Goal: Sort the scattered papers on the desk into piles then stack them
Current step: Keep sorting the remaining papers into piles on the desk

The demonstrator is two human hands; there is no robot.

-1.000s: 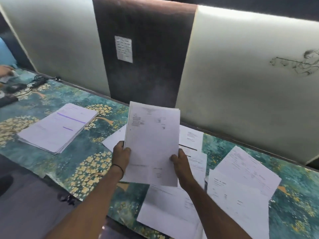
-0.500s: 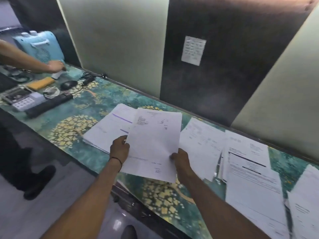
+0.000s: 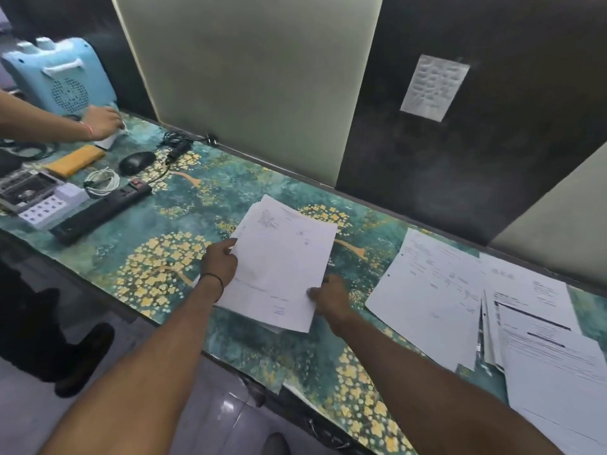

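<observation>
A white printed sheet (image 3: 282,267) lies low over the green flowered desk (image 3: 184,224), on top of a paper pile whose edges peek out beneath it. My left hand (image 3: 218,262) pinches the sheet's left edge. My right hand (image 3: 328,298) grips its lower right corner. To the right, loose papers (image 3: 433,293) lie spread and overlapping, with more printed sheets (image 3: 551,349) running off the right edge.
At the far left another person's hand (image 3: 98,121) reaches in front of a blue heater (image 3: 62,77). A black power strip (image 3: 98,211), mouse (image 3: 136,162), white cable (image 3: 101,182), yellow block (image 3: 75,160) and small devices crowd that end. The desk's front edge (image 3: 230,366) runs diagonally.
My view has swung left along the desk. Both hands carried the sheet left and down, from held up in front of me to resting over the left pile.
</observation>
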